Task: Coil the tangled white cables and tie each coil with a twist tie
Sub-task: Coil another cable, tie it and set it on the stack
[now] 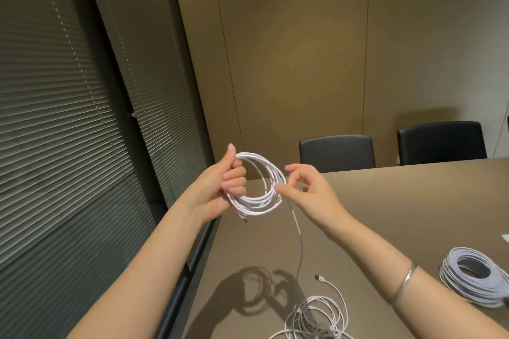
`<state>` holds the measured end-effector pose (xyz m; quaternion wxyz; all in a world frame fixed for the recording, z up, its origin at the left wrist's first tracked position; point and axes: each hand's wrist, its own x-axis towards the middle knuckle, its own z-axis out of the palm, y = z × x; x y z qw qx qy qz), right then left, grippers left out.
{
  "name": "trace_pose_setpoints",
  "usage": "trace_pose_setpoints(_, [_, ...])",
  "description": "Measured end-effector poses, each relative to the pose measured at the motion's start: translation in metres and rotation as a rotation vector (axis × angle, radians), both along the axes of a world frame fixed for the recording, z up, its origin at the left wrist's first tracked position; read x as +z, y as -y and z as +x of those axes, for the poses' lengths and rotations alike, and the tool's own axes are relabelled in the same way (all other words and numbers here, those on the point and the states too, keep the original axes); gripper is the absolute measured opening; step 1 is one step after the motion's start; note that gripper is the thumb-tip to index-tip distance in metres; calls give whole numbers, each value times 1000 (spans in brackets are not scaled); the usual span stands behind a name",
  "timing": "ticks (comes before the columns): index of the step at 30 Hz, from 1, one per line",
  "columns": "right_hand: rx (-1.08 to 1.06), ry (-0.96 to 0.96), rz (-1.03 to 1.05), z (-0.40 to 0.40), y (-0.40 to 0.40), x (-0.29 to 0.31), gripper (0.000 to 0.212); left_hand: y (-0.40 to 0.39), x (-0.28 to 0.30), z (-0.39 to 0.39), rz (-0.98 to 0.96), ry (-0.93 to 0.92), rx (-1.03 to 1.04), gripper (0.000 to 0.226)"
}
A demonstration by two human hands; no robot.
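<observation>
A loose tangle of white cable [316,316] is left at the near edge of the counter [399,201], with one plug end [319,278] lying free beside it, presumably waiting its turn. From it a single strand [298,239] is drawn upward to a coil [259,187] held in the air above the counter's far corner. The coil is gripped by the left hand [220,181], fingers curled through the loops and thumb raised over the top, so that the turns are kept stacked and cannot spring apart. The strand is pinched at the coil's right side by the right hand [305,187], apparently so the next turn can be guided on. A finished-looking grey-white coil [473,281] is set aside at the right; no twist tie can be made out on it.
</observation>
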<state>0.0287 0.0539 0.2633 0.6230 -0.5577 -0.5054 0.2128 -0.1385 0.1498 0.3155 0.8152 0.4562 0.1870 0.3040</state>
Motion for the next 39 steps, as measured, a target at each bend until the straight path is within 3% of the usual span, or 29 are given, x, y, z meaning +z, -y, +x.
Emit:
trace_pose_setpoints(2, [51,-122,-52,0,-2,-2,26,1,2,-1,-84,55,-85,40])
trace_pose_setpoints(5, [284,-306,-123,3,-1,0,55,3,5,-2,-105,30,-160,39])
trace_pose_setpoints(8, [479,-405,-127,1,4,1,34,2,5,-1,-43,-63,-152,37])
trace_pose_setpoints(13, [348,-194,-87,-2,1,3,20,3,-3,9,297,-346,147,36])
trace_pose_setpoints(16, [322,-163,-66,-6,-1,2,16,5,-5,12,396,-378,227,36])
trace_pose_setpoints(20, [333,-244,-45,-7,-2,-1,20,3,1,11,393,-313,254,34])
trace_pose_setpoints(24, [415,-266,-187,-1,0,-18,36,-11,7,7,371,-266,327,33])
trace_pose_setpoints(29, [405,-138,-362,12,-3,-61,5,-28,20,-5,308,-152,450,32])
trace_pose_setpoints(33, [464,-102,-499,23,-1,-94,14,-35,34,-18,276,-75,571,33])
trace_pose_setpoints(39, [287,-225,-304,27,0,-94,12,-42,34,-29,296,-71,737,32])
